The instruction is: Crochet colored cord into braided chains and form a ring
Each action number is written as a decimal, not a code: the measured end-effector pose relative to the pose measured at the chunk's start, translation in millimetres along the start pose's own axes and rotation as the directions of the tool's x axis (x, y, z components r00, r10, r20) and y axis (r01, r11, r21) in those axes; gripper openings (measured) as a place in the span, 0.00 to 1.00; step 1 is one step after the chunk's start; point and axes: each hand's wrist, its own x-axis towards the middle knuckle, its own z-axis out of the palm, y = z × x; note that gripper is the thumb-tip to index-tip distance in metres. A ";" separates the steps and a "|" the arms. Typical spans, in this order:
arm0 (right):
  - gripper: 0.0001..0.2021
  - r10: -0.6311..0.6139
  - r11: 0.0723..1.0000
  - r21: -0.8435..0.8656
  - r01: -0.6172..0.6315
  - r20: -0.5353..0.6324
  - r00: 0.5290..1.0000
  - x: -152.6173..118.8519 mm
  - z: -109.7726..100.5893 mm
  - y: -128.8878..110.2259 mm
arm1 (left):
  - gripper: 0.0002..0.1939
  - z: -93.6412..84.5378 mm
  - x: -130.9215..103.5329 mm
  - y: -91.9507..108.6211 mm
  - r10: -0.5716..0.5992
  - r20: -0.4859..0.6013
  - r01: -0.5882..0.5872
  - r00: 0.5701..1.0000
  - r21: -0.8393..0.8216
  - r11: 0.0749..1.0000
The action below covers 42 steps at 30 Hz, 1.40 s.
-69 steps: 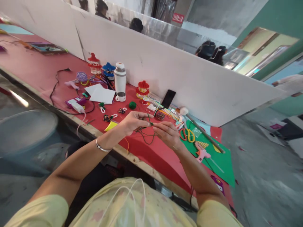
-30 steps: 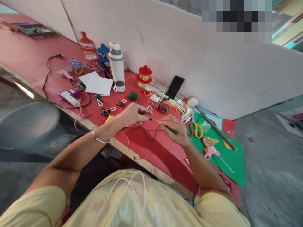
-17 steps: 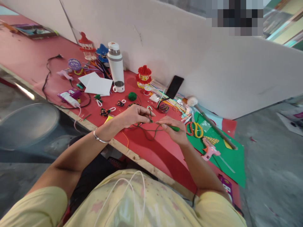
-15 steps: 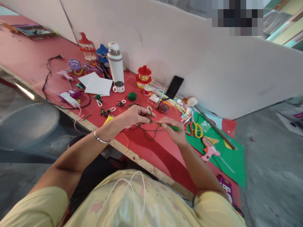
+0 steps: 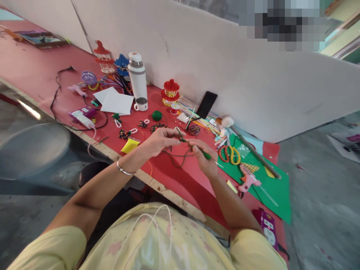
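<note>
My left hand [image 5: 161, 142] pinches a small piece of dark green yarn work [image 5: 182, 140] between thumb and fingers. In my right hand [image 5: 207, 162] is a crochet hook [image 5: 207, 155] with a green handle, its metal end sticking out to the right of the fist. The hook's tip reaches the yarn work; whether it is through a loop I cannot tell. A slack strand of green yarn [image 5: 182, 162] hangs below both hands. A green yarn ball [image 5: 156, 115] lies just beyond my left hand, near a braided dark ring [image 5: 158, 128] and small beaded yarn pieces [image 5: 123, 134].
On the red table [image 5: 168, 180] stand a white flask [image 5: 138, 80] and red craft lanterns [image 5: 171, 90]. Scissors [image 5: 234, 154], a stick [image 5: 255, 152] and a pink glue gun [image 5: 249, 179] lie on green sheet at right. A phone [image 5: 207, 104] leans behind. Cables run at left.
My right hand has tilted, and the hook now slopes down to the right with its tip at the yarn work. The yellow packet by my left wrist shows more fully.
</note>
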 end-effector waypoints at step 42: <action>0.12 -0.121 0.989 0.124 0.083 0.334 0.935 14.7 -46.3 4.5 | 0.23 -2.2 3.6 0.2 -0.253 0.168 0.247 0.953 0.057 0.967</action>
